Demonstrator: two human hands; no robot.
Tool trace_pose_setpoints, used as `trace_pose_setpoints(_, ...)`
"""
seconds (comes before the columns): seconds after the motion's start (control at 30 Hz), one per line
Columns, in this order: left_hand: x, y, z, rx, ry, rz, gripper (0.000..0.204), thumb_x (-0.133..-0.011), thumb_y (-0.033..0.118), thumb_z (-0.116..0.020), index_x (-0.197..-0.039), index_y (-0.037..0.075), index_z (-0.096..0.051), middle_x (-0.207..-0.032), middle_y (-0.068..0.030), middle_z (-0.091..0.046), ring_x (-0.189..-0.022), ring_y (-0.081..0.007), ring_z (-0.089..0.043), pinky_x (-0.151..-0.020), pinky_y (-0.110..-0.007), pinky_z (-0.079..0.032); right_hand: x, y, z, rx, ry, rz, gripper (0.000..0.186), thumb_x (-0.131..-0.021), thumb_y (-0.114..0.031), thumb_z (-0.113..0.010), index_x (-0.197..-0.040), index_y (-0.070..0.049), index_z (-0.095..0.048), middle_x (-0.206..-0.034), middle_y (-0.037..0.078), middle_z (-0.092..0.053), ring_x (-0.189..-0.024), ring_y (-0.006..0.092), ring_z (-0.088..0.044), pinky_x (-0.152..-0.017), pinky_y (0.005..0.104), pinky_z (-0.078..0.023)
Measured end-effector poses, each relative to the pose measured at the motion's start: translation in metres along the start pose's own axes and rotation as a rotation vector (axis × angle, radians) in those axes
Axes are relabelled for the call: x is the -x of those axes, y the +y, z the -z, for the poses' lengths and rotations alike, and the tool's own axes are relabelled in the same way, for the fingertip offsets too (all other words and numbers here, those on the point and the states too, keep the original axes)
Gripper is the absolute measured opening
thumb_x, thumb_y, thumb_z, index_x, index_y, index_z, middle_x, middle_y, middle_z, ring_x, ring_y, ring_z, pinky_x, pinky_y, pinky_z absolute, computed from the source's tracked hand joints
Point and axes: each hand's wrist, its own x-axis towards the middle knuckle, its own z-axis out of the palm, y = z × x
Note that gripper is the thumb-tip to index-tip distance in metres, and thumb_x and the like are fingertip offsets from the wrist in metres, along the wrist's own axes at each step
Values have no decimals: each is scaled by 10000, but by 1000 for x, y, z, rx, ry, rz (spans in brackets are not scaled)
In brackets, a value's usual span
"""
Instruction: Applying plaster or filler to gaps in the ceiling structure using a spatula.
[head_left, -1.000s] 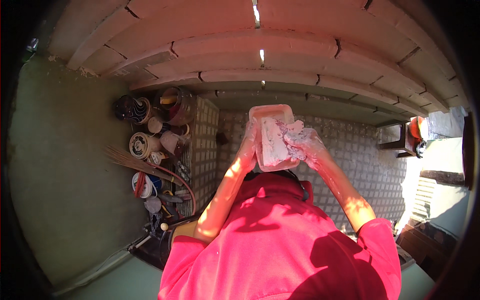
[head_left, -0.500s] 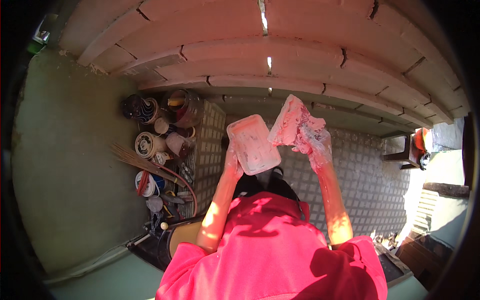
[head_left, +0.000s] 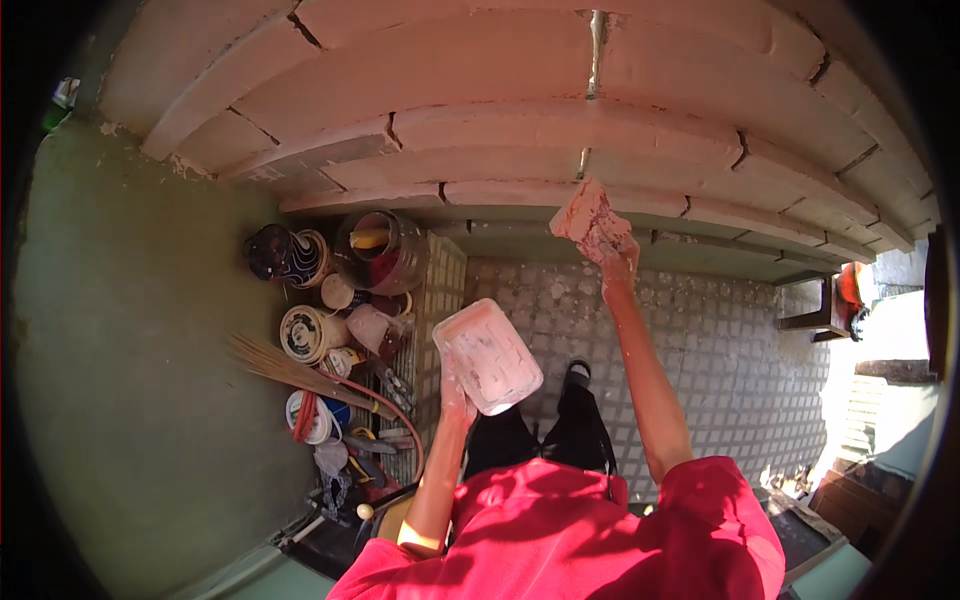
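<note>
My left hand (head_left: 456, 398) grips the edge of a shallow rectangular plastic tub (head_left: 490, 358), tilted so its inside shows, smeared with pale pink paint. My right hand (head_left: 620, 262), coated in pink, reaches forward with its fingers closed around a pink, paint-caked clump (head_left: 585, 218); whether it is a sponge, rag or brush I cannot tell. The clump is close to the lower part of the pink slatted surface (head_left: 560, 135), and whether it touches I cannot make out.
At left, along the green wall (head_left: 150, 330), stand a clear bucket (head_left: 408, 250), a white paint pail (head_left: 302, 335), a straw broom (head_left: 295, 368) and a pink hose (head_left: 408, 425). A dark bench (head_left: 815, 318) stands at right on the checkered tile floor (head_left: 700, 350).
My right hand has moved forward and a little left with the clump, toward the slatted surface. The tub in my left hand has come lower and nearer my body. My view has shifted too.
</note>
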Motion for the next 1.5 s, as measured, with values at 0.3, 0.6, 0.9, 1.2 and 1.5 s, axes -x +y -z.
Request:
trace_pose_setpoints(0.3,-40,33,97,-103,44,111,615,-987,489,-457,-1429,70,-366,-1366,-91,-511,-1241,-249,-506,-1079,-398,-391,-95,86,-19,243,286,382,260,-880,-81,-624,-1107,44,-652,-968,35,-665,-832,131,-609,-718,277,-515)
trace_pose_setpoints(0.6,-29,24,131,-225,200,128,700,-964,544,-464,-1457,66,-329,-1418,-105,-464,-1284,-275,-465,-1093,-417,-369,-102,113,-64,707,563,807,294,-888,-38,-533,-1147,39,-647,-697,174,-640,-517,218,-580,-532,297,-481)
trace_pose_setpoints(0.9,-21,-3,164,-164,317,168,654,-972,509,-448,-1465,94,-337,-1428,-95,-459,-1283,-296,-456,-1090,-443,-354,-119,151,-121,837,694,725,236,-844,-83,-590,-1014,60,-668,-577,174,-471,-441,190,-462,-462,322,-413)
trace_pose_setpoints(1.2,-14,6,222,-126,368,234,728,-967,570,-412,-1523,133,-243,-1529,-107,-331,-1371,-308,-345,-1155,-448,-265,-135,173,-176,771,793,942,257,-829,-40,-596,-1063,35,-674,-875,229,-675,-713,360,-680,-625,365,-527)
trace_pose_setpoints(1.5,-8,-3,249,77,273,249,739,-950,593,-423,-1513,135,-279,-1513,-98,-362,-1367,-308,-353,-1149,-449,-276,-106,185,-199,832,484,735,483,-767,-15,-605,-1250,-10,-603,-826,168,-677,-718,319,-678,-632,396,-552)
